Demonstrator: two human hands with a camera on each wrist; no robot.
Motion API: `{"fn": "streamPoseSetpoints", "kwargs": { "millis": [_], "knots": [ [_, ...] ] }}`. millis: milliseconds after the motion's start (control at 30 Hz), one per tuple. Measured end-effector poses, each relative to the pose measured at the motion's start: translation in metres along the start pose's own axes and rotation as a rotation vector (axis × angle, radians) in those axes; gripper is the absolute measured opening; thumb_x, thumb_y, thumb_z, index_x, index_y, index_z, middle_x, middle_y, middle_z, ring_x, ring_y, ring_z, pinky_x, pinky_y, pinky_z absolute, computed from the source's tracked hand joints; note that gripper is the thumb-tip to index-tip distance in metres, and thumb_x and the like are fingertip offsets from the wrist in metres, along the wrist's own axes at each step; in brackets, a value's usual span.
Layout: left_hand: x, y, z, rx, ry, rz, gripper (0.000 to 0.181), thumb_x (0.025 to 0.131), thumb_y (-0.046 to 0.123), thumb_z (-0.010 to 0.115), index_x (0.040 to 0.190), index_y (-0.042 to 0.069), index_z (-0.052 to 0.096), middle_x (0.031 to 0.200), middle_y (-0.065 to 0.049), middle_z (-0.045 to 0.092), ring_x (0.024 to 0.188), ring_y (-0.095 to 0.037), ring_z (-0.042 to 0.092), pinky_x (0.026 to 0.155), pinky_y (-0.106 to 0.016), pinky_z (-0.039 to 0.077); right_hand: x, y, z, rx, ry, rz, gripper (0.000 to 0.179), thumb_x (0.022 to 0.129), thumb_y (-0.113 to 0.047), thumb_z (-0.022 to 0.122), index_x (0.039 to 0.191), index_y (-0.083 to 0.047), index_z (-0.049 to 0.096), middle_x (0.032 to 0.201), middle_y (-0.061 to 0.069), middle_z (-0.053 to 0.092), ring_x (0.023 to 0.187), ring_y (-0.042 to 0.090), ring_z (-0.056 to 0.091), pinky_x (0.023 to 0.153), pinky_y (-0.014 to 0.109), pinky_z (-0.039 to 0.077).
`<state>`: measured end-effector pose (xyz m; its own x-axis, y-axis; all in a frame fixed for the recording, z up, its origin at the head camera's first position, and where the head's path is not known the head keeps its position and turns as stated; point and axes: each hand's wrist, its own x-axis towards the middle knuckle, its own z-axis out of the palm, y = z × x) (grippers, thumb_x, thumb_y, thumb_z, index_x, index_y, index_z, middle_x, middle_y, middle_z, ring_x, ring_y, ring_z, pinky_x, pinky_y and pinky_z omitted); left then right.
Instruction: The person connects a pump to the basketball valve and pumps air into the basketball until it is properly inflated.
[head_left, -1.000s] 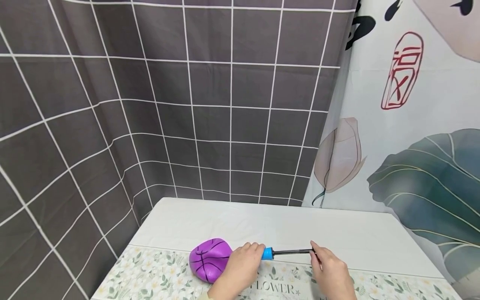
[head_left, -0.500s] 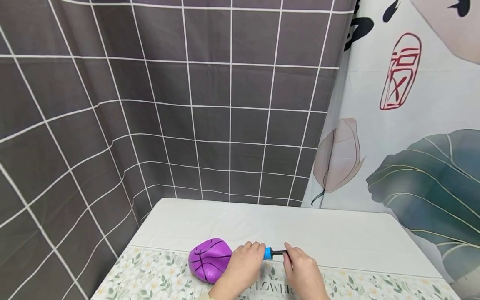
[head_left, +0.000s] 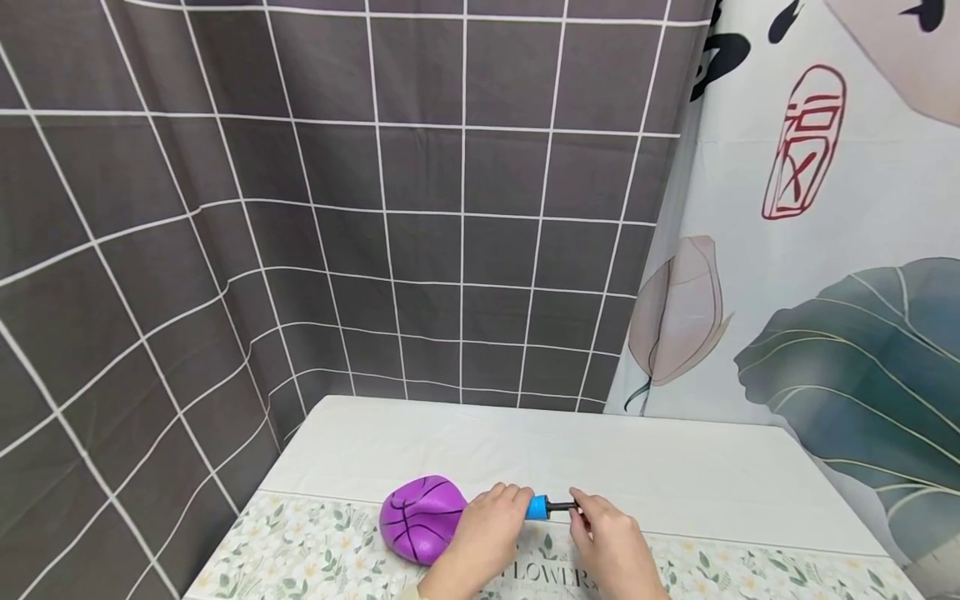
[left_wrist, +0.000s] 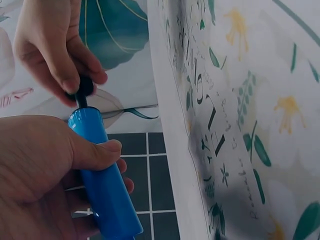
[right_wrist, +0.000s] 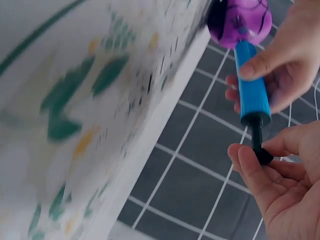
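A blue hand pump (left_wrist: pixel 107 195) with a black rod lies level between the two hands. My left hand (head_left: pixel 483 533) grips its blue barrel, thumb along the side, as the left wrist view shows. My right hand (head_left: pixel 611 542) pinches the black handle (right_wrist: pixel 263 156) at the rod's end, and only a short length of rod shows. At the pump's other end sits a purple ball (head_left: pixel 422 520) with black basketball lines, partly caved in. In the head view my left hand hides the spot where pump and ball meet; the right wrist view shows them end to end.
The table (head_left: pixel 547 433) has a white back part and a flower-printed cloth (head_left: pixel 300 542) with lettering in front. Behind it hangs a dark grid-patterned curtain (head_left: pixel 420 250). A white curtain (head_left: pixel 750 333) with painted leaves hangs at the right.
My right hand has moved left toward the pump's barrel, pushing most of the rod in. Over the last half second it has stayed nearly in place. Left hand and ball have barely moved.
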<state>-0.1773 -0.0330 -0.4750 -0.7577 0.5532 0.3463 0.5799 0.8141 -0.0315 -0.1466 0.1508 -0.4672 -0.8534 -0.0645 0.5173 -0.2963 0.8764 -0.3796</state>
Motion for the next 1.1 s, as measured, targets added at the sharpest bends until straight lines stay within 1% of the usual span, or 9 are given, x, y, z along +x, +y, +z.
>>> {"fn": "streamPoseSetpoints", "kwargs": {
  "millis": [133,233,433,533,700,767,867,967,1100],
  "knots": [
    [0.0,-0.001,0.0,-0.005,-0.01,-0.011,0.056,0.069,0.003,0.084,0.122,0.01,0.065,0.106,0.0,0.069,0.095,-0.012,0.063,0.082,-0.025,0.055,0.001,0.014,-0.01,-0.017,0.044,0.007,0.027,0.083,0.001,0.075,0.111,0.003,0.073,0.092,0.01,0.074,0.069,0.013,0.07,0.057,0.024,0.057],
    [0.001,-0.001,0.001,-0.01,-0.017,-0.011,0.055,0.071,0.003,0.083,0.122,0.01,0.065,0.106,0.0,0.069,0.095,-0.012,0.063,0.082,-0.025,0.055,-0.001,0.025,-0.017,-0.033,0.087,0.003,0.028,0.083,0.003,0.075,0.111,0.004,0.073,0.092,0.012,0.075,0.069,0.016,0.07,0.058,0.027,0.058],
    [0.001,-0.001,0.002,-0.001,-0.013,-0.012,0.055,0.072,0.003,0.082,0.123,0.01,0.065,0.106,0.0,0.069,0.096,-0.013,0.063,0.084,-0.026,0.055,-0.004,0.038,-0.031,-0.044,0.05,0.103,0.029,0.087,0.001,0.071,0.116,0.006,0.071,0.096,0.016,0.075,0.074,0.021,0.072,0.061,0.031,0.06],
    [0.0,-0.001,0.001,0.007,-0.014,-0.017,0.054,0.072,0.004,0.082,0.123,0.011,0.065,0.106,0.0,0.069,0.093,-0.013,0.062,0.082,-0.026,0.055,-0.004,0.04,-0.033,-0.049,0.048,0.113,0.029,0.088,0.001,0.07,0.116,0.007,0.07,0.096,0.016,0.074,0.074,0.022,0.072,0.06,0.031,0.059],
    [0.001,-0.001,0.001,0.031,-0.012,-0.022,0.05,0.075,0.007,0.082,0.122,0.011,0.066,0.105,0.0,0.069,0.089,-0.014,0.061,0.076,-0.025,0.055,-0.003,0.036,-0.028,-0.062,0.087,0.095,0.028,0.087,0.002,0.07,0.115,0.009,0.07,0.096,0.018,0.074,0.074,0.024,0.073,0.06,0.031,0.06],
    [0.002,0.0,0.0,0.043,-0.004,-0.02,0.05,0.074,0.008,0.083,0.122,0.012,0.067,0.105,0.0,0.069,0.089,-0.014,0.062,0.075,-0.026,0.055,-0.002,0.032,-0.024,-0.066,0.104,0.086,0.029,0.086,0.003,0.071,0.114,0.009,0.07,0.095,0.018,0.074,0.074,0.024,0.073,0.06,0.031,0.06],
    [0.003,0.001,-0.001,0.06,0.0,-0.02,0.052,0.072,0.01,0.085,0.121,0.012,0.067,0.105,0.001,0.07,0.09,-0.014,0.062,0.075,-0.026,0.055,0.0,0.025,-0.019,-0.066,0.122,0.047,0.028,0.084,0.004,0.072,0.112,0.009,0.071,0.092,0.016,0.073,0.071,0.022,0.072,0.059,0.03,0.059],
    [0.004,0.003,-0.003,0.071,0.001,-0.024,0.053,0.071,0.012,0.086,0.121,0.012,0.068,0.105,0.001,0.07,0.09,-0.013,0.063,0.074,-0.026,0.055,0.001,0.017,-0.014,-0.062,0.122,0.012,0.027,0.083,0.004,0.074,0.11,0.009,0.072,0.089,0.014,0.073,0.068,0.018,0.07,0.057,0.029,0.058],
    [0.004,0.004,-0.003,0.077,0.017,-0.016,0.048,0.074,0.015,0.085,0.119,0.012,0.068,0.102,0.001,0.07,0.088,-0.013,0.063,0.072,-0.026,0.055,0.002,0.006,-0.007,-0.058,0.075,0.007,0.026,0.085,0.001,0.074,0.111,0.008,0.072,0.087,0.012,0.073,0.067,0.015,0.069,0.056,0.026,0.057]
  ]
}}
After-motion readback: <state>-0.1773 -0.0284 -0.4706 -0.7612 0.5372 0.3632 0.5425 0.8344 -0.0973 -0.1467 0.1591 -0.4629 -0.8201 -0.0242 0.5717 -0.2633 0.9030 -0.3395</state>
